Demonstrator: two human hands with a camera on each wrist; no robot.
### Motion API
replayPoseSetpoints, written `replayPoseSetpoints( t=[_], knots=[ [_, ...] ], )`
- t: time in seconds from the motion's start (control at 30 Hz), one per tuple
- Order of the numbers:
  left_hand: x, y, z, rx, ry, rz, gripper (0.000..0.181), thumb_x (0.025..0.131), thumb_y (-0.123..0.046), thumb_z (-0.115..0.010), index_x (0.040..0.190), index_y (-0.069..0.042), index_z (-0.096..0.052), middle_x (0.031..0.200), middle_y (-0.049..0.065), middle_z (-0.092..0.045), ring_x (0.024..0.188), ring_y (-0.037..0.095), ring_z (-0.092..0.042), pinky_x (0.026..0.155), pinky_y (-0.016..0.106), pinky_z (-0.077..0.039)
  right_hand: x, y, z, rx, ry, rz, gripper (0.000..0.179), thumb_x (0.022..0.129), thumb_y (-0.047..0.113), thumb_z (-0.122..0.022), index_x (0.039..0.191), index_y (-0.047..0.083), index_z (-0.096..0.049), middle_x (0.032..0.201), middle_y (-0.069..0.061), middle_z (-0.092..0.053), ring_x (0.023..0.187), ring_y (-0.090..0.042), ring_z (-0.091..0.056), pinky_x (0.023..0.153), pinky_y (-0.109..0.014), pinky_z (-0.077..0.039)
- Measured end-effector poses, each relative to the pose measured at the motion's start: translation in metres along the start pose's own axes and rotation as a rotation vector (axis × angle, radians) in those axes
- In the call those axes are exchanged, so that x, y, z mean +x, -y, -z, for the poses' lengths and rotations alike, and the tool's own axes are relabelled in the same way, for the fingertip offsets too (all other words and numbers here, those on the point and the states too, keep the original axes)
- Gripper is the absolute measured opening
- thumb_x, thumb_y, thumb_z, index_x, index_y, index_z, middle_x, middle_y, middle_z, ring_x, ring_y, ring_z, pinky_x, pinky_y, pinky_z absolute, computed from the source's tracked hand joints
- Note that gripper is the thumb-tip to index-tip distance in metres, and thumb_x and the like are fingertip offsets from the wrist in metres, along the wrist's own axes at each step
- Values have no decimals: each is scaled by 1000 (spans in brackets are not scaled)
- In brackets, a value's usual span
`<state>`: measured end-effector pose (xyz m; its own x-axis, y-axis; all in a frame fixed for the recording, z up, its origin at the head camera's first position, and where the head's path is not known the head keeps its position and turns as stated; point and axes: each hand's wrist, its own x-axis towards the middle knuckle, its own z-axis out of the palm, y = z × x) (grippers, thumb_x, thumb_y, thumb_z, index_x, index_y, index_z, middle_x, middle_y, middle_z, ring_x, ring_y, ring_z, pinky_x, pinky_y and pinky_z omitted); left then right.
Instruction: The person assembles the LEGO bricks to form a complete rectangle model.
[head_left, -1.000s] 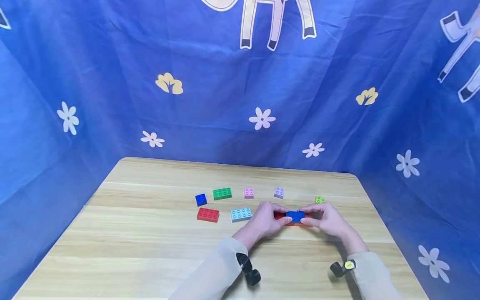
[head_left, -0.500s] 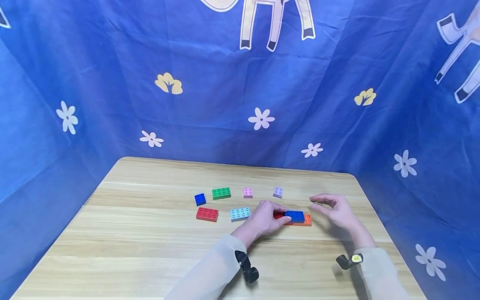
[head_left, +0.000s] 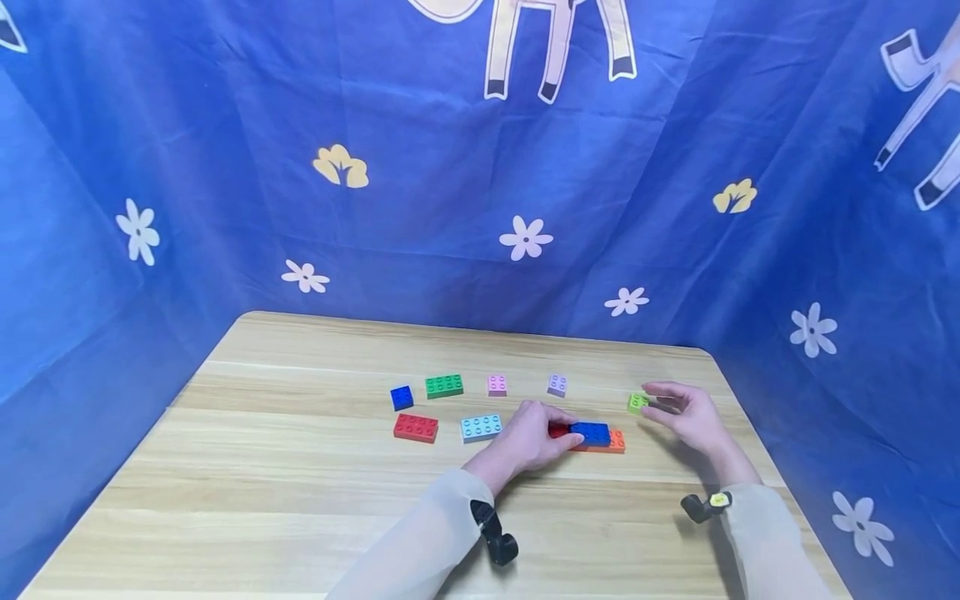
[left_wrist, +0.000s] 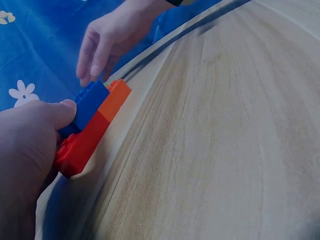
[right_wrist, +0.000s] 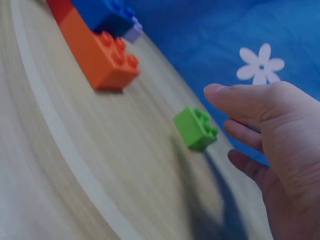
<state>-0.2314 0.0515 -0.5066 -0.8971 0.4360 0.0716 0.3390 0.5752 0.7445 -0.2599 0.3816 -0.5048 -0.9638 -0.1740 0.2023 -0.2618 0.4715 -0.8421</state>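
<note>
A blue brick (head_left: 590, 433) sits across a red brick (left_wrist: 82, 146) and an orange brick (right_wrist: 107, 62) that stand end to end on the table. My left hand (head_left: 531, 437) pinches this joined piece at its left end, thumb on the near side of the blue brick and fingers behind, partly hidden. To the right, a small lime green brick (right_wrist: 195, 129) with studs on top rests on the table. My right hand (head_left: 690, 418) is beside it, thumb and fingers spread apart; in the right wrist view a gap shows between the fingertips and the lime brick.
Left of my hands lie a light blue brick (head_left: 481, 428), a red brick (head_left: 416, 428) and a small dark blue brick (head_left: 401, 398). Farther back are green (head_left: 445, 386), pink (head_left: 497, 385) and lilac (head_left: 557, 384) bricks. A blue curtain (head_left: 420, 208) hangs behind the wooden table (head_left: 262, 500).
My right hand has let go of the blue brick's right end and moved right to the lime green brick. The left hand has kept its hold on the joined bricks.
</note>
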Motion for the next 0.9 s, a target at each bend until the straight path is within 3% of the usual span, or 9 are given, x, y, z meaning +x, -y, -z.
replayPoseSetpoints(
  t=[0.33,0.53,0.67,0.9],
  knots=[
    [-1,0,-1,-23,-2,-3,36,96,-45,-80,126,-25,-80,121,-11,-75,113,7,-64,99,30,-53,-1,-20,-4,-98,-26,-93,59,85,21,-92,133,-5,-68,129,-23,-71,117,-39,-68,93,-16,-51],
    [0,0,-2,-27,-4,-6,37,96,-46,-80,126,-25,-80,121,-10,-75,114,8,-65,100,31,-52,0,-26,-9,-195,-60,-74,54,87,22,-91,130,-3,-71,123,-20,-73,113,-35,-70,91,-14,-49],
    [0,0,-2,-29,1,-3,37,95,-47,-80,126,-26,-80,122,-10,-75,115,9,-65,100,31,-52,1,-27,-11,-206,-79,-57,46,88,17,-90,127,-2,-73,118,-19,-75,107,-32,-71,87,-15,-51],
    [1,1,-1,-38,4,-2,36,96,-45,-79,125,-24,-80,120,-11,-75,116,8,-65,100,30,-52,0,-20,-11,-214,-73,-43,43,89,21,-89,125,1,-76,119,-15,-75,100,-21,-72,84,-17,-53]
  ],
)
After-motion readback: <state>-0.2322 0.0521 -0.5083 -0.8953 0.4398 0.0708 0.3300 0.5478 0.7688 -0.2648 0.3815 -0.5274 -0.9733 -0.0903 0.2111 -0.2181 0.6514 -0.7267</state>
